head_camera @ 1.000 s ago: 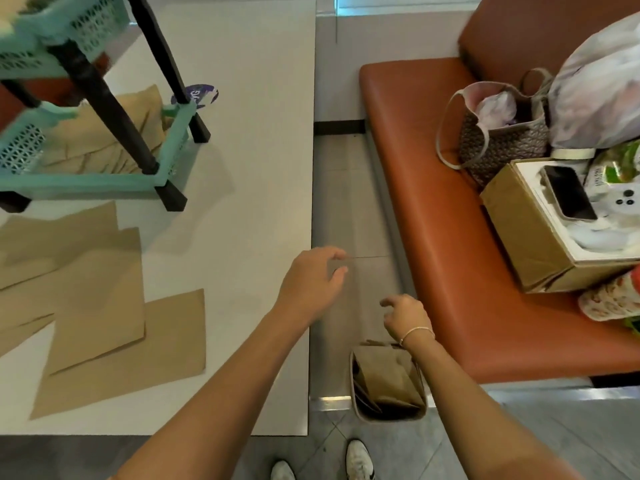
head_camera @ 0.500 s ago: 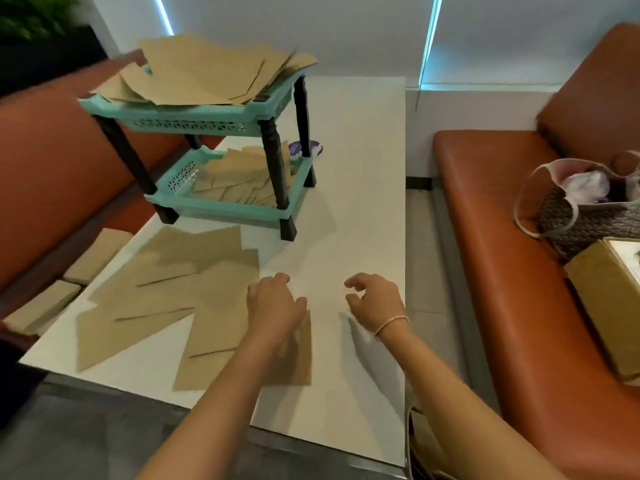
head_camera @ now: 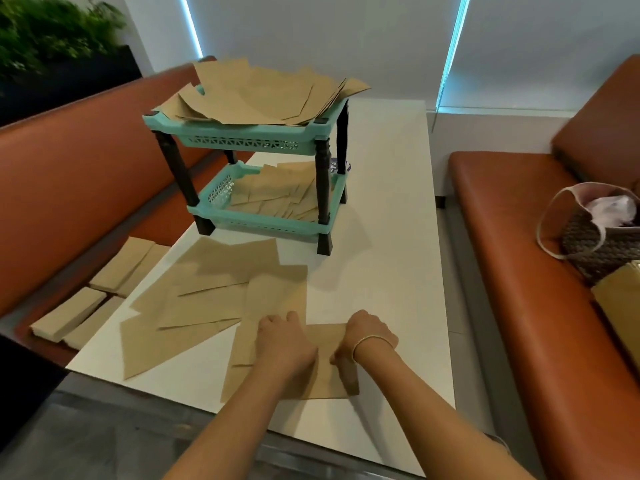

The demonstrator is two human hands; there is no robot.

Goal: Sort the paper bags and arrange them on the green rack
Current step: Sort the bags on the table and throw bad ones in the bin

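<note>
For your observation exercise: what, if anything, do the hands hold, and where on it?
Both the left hand and right hand rest on the nearest paper bag, near its far edge; whether they grip it cannot be told.

Both hands, left hand (head_camera: 285,344) and right hand (head_camera: 367,336), rest on a paper bag (head_camera: 325,372).

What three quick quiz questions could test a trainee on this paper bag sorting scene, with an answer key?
1. True or false: the top shelf of the green rack is bare.
2. Which hand wears the bracelet?
3. What do both hands rest on: A) the woven handbag, B) a paper bag on the white table, C) the rack?

Key: 1 false, bags are piled there; 2 the right hand; 3 B, with the left hand alongside.
</note>
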